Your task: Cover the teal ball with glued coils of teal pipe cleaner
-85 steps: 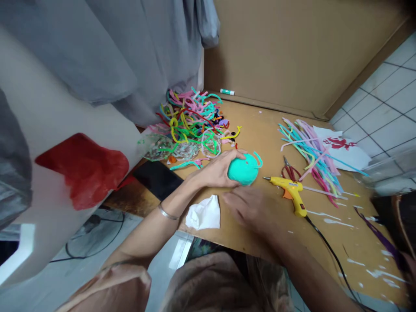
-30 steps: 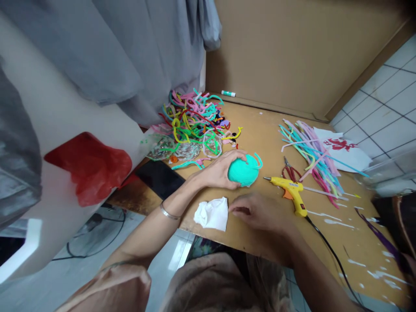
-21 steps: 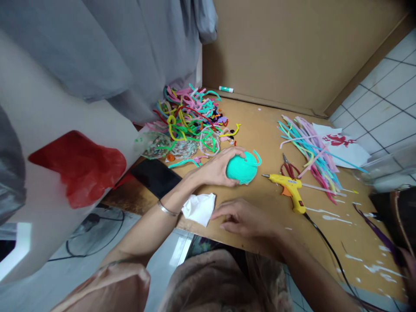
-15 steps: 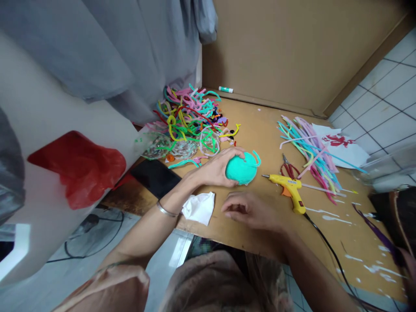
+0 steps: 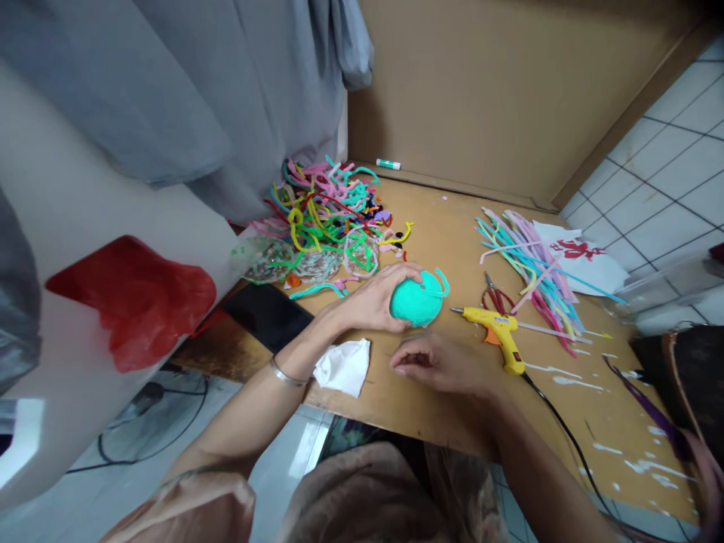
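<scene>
My left hand (image 5: 376,300) is wrapped round a turquoise ball (image 5: 417,302) from its left side, thumb low and fingers over the top. The ball has a fine ridged surface like wound yarn, and a fuzzy turquoise strand (image 5: 444,282) curls off its upper right. Just below the ball, my right hand (image 5: 433,363) hovers over or rests on the table, fingers curled in and thumb close to them; I see nothing in it. A crumpled white cloth or tissue (image 5: 343,367) lies between my left forearm and the table's front edge.
Right of the ball lie a yellow glue gun (image 5: 501,332) with a black cord, red-handled pliers (image 5: 495,296) and loose pipe cleaners (image 5: 529,260). A tangled pipe-cleaner heap (image 5: 331,200) and a black flat phone-like slab (image 5: 268,317) are at left. A glue stick (image 5: 388,164) lies at the back.
The whole view has shifted slightly. My right hand has moved a little to the right across the table. My left hand keeps its hold, and the ball looks slightly turned.
</scene>
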`<state>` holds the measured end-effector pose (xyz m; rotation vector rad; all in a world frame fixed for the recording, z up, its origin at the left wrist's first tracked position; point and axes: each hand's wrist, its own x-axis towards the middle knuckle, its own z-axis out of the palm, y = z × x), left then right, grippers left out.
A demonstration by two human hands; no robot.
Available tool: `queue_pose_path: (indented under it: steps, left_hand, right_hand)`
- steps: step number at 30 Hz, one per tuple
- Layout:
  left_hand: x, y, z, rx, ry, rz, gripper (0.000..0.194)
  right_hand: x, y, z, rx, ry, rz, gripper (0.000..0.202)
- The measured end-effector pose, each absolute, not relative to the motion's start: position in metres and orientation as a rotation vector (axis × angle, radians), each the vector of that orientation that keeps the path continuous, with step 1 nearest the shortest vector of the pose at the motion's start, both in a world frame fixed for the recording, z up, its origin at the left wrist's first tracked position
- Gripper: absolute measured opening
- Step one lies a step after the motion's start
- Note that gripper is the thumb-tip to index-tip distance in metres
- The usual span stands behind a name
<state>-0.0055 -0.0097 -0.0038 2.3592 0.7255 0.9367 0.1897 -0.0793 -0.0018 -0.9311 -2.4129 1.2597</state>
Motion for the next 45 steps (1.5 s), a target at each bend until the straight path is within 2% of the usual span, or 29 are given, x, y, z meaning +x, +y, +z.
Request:
queue_pose_path:
  steps: [5, 10, 13, 16, 20, 26, 45]
  left_hand:
    - [-0.005, -0.009, -0.007, 2.349, 0.723, 0.945, 0.071]
    - [-0.006, -0.009, -0.009, 2.347, 0.679, 0.949, 0.072]
    - [-0.006, -0.01, -0.008, 2.357, 0.676, 0.951, 0.07]
    - [-0.005, -0.012, -0.006, 2.354, 0.698, 0.943, 0.069]
    - [-0.004, -0.014, -0.004, 2.334, 0.711, 0.933, 0.067]
    - [-0.005, -0.016, -0.002, 2.298, 0.696, 0.942, 0.068]
    - [-0.007, -0.016, 0.002, 2.359, 0.739, 0.862, 0.056]
  right_hand:
    - [0.198, -0.081, 0.013, -0.907, -2.247, 1.124, 0.017]
    - [0.208, -0.081, 0.019, -0.99, -1.775, 0.443, 0.014]
    - [0.212, -0.075, 0.015, -1.055, -1.822, 0.081, 0.009]
    - [0.212, -0.069, 0.007, -1.078, -1.914, -0.091, 0.017]
    - [0.21, -0.064, -0.003, -1.137, -1.951, -0.164, 0.018]
    - [0.208, -0.063, -0.009, -1.101, -1.946, -0.029, 0.023]
    - [0.202, -0.059, -0.008, -1.041, -1.994, -0.309, 0.018]
